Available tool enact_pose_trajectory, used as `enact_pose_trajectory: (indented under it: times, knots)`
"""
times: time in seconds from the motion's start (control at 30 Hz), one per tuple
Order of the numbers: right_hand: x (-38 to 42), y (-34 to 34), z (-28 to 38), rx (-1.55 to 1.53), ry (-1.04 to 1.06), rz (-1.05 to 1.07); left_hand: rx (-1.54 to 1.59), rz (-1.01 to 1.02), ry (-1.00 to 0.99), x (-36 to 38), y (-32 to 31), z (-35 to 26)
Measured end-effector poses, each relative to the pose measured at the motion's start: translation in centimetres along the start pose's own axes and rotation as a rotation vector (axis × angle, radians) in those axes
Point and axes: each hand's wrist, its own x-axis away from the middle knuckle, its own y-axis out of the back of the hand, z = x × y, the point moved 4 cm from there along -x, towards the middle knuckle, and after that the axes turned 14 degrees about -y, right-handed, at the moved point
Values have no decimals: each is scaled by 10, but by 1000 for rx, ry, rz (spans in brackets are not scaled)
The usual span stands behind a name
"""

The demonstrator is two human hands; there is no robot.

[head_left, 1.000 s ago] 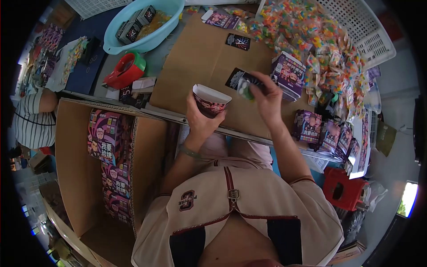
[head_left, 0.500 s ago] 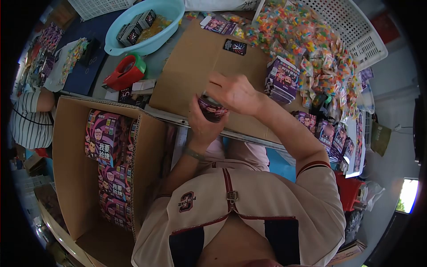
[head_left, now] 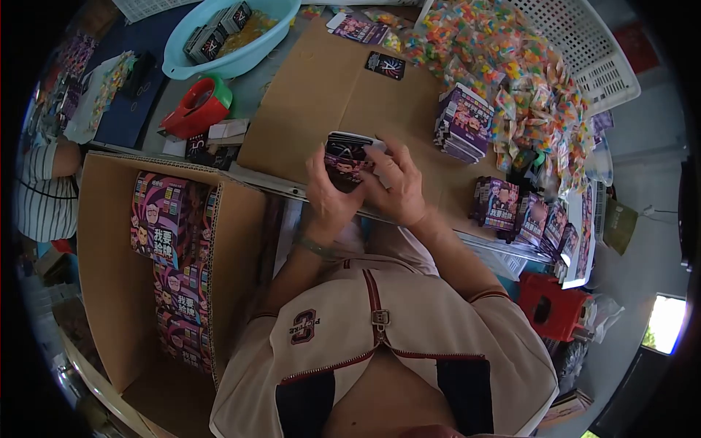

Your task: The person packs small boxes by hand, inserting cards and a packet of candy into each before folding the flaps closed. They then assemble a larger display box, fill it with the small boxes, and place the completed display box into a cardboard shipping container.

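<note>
Above the near edge of the cardboard sheet (head_left: 292, 124), both my hands are at a small purple printed card box (head_left: 345, 169). Black cards (head_left: 349, 146) show at its upper end. My left hand (head_left: 332, 201) is wrapped round the box from the left and below, the thumb along its side. From the right, my right hand (head_left: 398, 182) closes on the box and cards with its fingertips at the upper corner. A single black card (head_left: 385, 65) lies farther back on the cardboard. Right of my hands stands a stack of flat purple boxes (head_left: 464, 123).
Candy packets (head_left: 504, 58) heap at the back right beside a white basket (head_left: 595, 44). Filled purple boxes (head_left: 499, 204) stand at the right edge. A blue basin (head_left: 255, 55) holds card bundles; a red tape dispenser (head_left: 193, 109) sits nearby. At left, a carton (head_left: 109, 285) contains purple display boxes.
My right hand has come down from above the box's opening to its right side. The box is tilted so its printed face and the black cards show more.
</note>
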Motion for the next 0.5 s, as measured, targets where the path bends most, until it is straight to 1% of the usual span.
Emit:
enact_pose_trajectory:
  times: [0.07,0.1,0.17,0.23,0.3,0.37,0.5]
  knots:
    - [-5,3,4,-1,22,-18,125,-55,16,7,-2,7]
    - [-7,4,6,2,43,-26,121,-47,13,5,-2,7]
    - [-11,-2,2,13,16,-12,55,-69,-70,0,0,1]
    - [-12,-4,-4,31,0,-2,90,-60,-45,1,0,3]
    - [-8,-3,-4,85,157,-44,123,-51,-11,3,1,6]
    - [-7,-4,-6,74,163,-52,125,-49,-43,5,3,7]
    - [-4,-6,-4,93,186,-33,170,-48,-29,8,3,10]
